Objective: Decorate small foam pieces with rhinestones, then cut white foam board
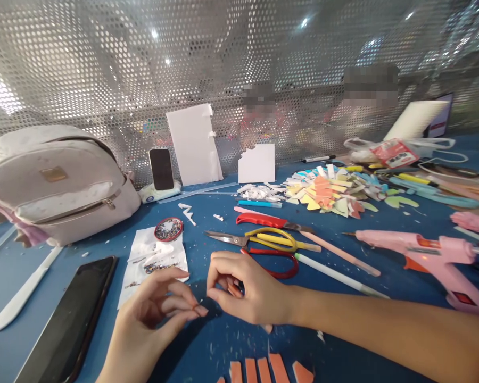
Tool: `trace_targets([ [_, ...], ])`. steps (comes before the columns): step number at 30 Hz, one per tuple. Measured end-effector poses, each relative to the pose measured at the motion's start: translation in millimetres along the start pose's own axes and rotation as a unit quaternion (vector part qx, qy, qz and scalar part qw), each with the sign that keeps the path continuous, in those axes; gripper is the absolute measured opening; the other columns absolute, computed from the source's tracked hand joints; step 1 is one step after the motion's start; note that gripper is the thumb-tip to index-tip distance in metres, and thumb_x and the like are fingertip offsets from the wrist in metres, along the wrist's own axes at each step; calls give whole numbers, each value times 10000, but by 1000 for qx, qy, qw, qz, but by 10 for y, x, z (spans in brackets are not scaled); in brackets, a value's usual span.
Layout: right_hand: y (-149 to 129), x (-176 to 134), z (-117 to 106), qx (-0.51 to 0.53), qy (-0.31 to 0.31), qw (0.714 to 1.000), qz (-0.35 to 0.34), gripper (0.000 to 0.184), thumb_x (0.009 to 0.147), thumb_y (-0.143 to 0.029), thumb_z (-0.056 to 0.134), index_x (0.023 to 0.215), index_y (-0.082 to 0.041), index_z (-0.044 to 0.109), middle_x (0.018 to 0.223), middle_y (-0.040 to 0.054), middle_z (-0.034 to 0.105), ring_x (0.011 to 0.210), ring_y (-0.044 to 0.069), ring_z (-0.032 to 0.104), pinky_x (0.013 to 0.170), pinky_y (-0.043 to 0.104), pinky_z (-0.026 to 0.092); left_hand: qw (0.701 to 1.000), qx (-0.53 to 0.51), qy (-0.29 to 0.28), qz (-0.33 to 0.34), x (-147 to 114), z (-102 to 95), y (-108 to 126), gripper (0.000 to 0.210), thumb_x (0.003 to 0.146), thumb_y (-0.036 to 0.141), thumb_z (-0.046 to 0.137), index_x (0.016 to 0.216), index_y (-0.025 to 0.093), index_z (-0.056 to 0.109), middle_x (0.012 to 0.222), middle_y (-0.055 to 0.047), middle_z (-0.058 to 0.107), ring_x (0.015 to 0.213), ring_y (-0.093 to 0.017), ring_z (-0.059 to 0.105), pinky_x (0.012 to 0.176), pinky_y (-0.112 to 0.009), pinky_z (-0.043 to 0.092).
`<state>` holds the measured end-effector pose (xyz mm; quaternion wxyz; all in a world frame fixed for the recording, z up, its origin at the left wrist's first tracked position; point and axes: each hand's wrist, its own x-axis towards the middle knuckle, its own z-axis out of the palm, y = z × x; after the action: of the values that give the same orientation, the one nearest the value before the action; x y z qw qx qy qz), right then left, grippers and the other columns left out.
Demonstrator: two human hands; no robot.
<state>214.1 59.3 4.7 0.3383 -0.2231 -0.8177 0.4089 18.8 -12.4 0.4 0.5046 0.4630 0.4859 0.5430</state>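
Above the near part of the blue table (207,351), my left hand (155,314) pinches thumb against fingertips. A tiny orange bit seems to show there, too small to name. Just to its right, my right hand (255,287) has its fingers curled to the thumb; whatever they hold is hidden. Several orange foam-like strips (250,369) lie at the bottom edge, below the right hand. Behind that hand rest scissors (227,239) with one yellow and one red handle. Past my left hand, a white sheet (143,250) carries small dark beads (159,267) and a round red-rimmed dish (168,229).
At left are a black phone (69,314), a white plastic knife (24,298) and a pale backpack (59,181). A pink glue gun (419,247) lies right. A red-handled cutter (263,220) and a pile of coloured scraps (327,189) sit farther back, before a perforated metal screen (207,53).
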Motion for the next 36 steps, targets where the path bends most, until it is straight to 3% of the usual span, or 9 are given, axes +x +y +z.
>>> trace_targets([
  [13, -6, -2, -5, 6, -10, 1000, -5, 94, 826, -116, 612, 778, -174, 557, 737, -35, 478, 577, 79, 422, 535, 214, 344, 999, -42, -27, -20, 31, 11, 35, 418, 702, 172, 843, 1053, 209, 619, 717, 15, 743, 651, -160, 739, 673, -236, 609],
  [23, 30, -26, 15, 14, 12, 1000, 7, 86, 858, -157, 585, 782, -172, 546, 732, -47, 453, 523, 58, 401, 498, 210, 339, 999, -17, 26, 11, 34, -2, 24, 416, 707, 206, 844, 1048, 211, 605, 720, 31, 733, 665, -138, 736, 697, -218, 619],
  [36, 28, -15, 19, 1, 21, 1000, -4, 101, 836, -155, 579, 758, -180, 521, 714, -43, 446, 527, 67, 392, 502, 212, 336, 999, -10, 36, 18, 42, -5, -6, 437, 701, 263, 869, 1051, 221, 612, 723, 43, 720, 624, -128, 727, 703, -231, 630],
])
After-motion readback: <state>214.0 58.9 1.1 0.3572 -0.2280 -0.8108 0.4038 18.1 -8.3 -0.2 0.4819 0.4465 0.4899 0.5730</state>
